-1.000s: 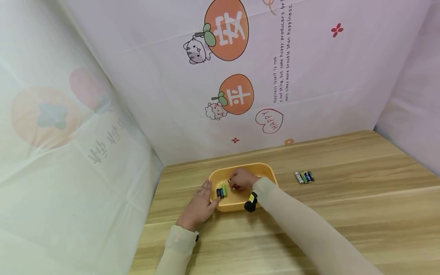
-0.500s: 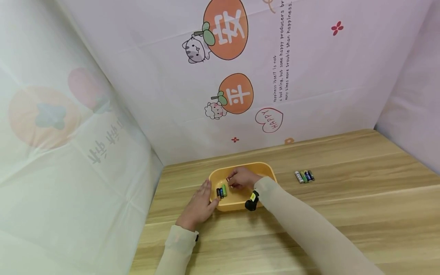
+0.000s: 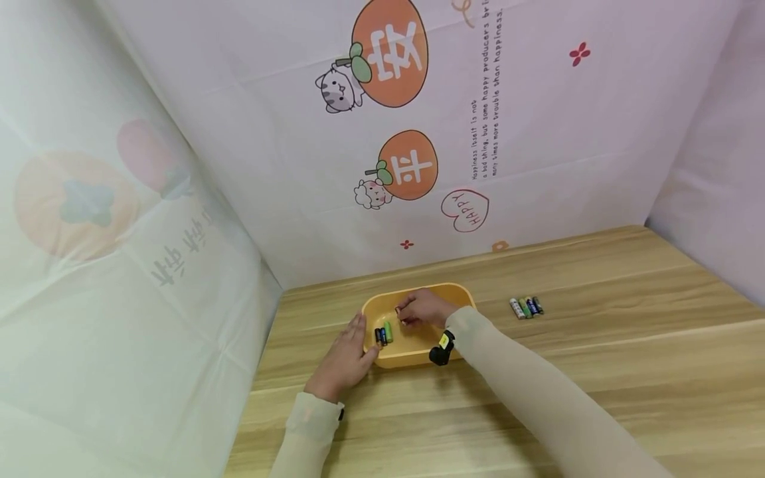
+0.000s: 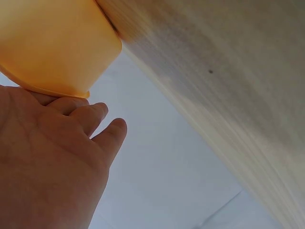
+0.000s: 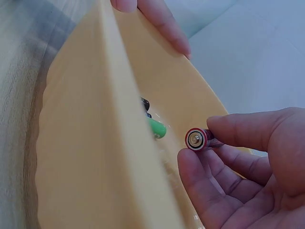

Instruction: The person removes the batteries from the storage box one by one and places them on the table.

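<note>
My right hand (image 3: 425, 307) is inside a yellow plastic tub (image 3: 412, 361), pinching a battery (image 5: 196, 139) between thumb and fingertips. The battery's red-ringed end with its metal nub faces the right wrist camera. My left hand (image 3: 342, 362) rests against the tub's left side, fingers extended along the rim and thumb near the front corner. In the left wrist view, its fingers meet the rim (image 4: 78, 94) from outside. On the tub floor, beside the left wall, a green battery (image 3: 388, 332) lies alongside two dark batteries (image 3: 380, 336).
To the right of the tub, several batteries (image 3: 526, 307) lie side by side on the wooden table (image 3: 597, 372). A printed white sheet (image 3: 287, 166) stands behind the table, and another white sheet (image 3: 197, 372) hangs along the left side.
My right hand has shifted slightly and its wrist has turned a little, still pinching the battery. My left hand stays at the rim, and the other batteries lie as before.
</note>
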### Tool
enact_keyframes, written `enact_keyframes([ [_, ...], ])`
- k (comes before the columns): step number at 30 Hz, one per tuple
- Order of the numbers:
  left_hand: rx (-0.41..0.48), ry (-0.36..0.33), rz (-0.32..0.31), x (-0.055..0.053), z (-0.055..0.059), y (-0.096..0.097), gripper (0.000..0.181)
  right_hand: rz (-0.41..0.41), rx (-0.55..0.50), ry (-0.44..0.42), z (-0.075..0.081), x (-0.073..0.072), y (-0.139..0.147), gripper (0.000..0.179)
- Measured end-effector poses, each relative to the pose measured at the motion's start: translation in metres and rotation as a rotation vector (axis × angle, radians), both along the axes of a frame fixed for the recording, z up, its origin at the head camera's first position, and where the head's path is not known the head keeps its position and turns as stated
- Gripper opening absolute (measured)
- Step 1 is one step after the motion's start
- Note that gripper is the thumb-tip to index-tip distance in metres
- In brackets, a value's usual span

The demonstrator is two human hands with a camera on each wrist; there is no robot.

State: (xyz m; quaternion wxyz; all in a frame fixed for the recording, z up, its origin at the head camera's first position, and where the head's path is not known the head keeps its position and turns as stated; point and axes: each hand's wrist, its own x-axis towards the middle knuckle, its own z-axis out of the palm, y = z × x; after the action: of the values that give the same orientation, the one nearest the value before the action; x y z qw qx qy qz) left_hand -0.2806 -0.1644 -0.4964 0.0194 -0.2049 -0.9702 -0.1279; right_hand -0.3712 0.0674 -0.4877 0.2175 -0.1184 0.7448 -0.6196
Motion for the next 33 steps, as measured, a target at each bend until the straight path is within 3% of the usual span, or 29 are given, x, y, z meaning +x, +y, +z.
enact_keyframes([
  [11, 0.020, -0.002, -0.005, 0.000, -0.006, -0.004, 0.076, 0.006, 0.005, -0.002, 0.012, 0.009, 0.008, 0.031],
  [33, 0.027, -0.021, -0.008, 0.004, 0.003, 0.000, 0.076, 0.003, 0.025, 0.015, 0.027, 0.014, 0.032, 0.031],
])
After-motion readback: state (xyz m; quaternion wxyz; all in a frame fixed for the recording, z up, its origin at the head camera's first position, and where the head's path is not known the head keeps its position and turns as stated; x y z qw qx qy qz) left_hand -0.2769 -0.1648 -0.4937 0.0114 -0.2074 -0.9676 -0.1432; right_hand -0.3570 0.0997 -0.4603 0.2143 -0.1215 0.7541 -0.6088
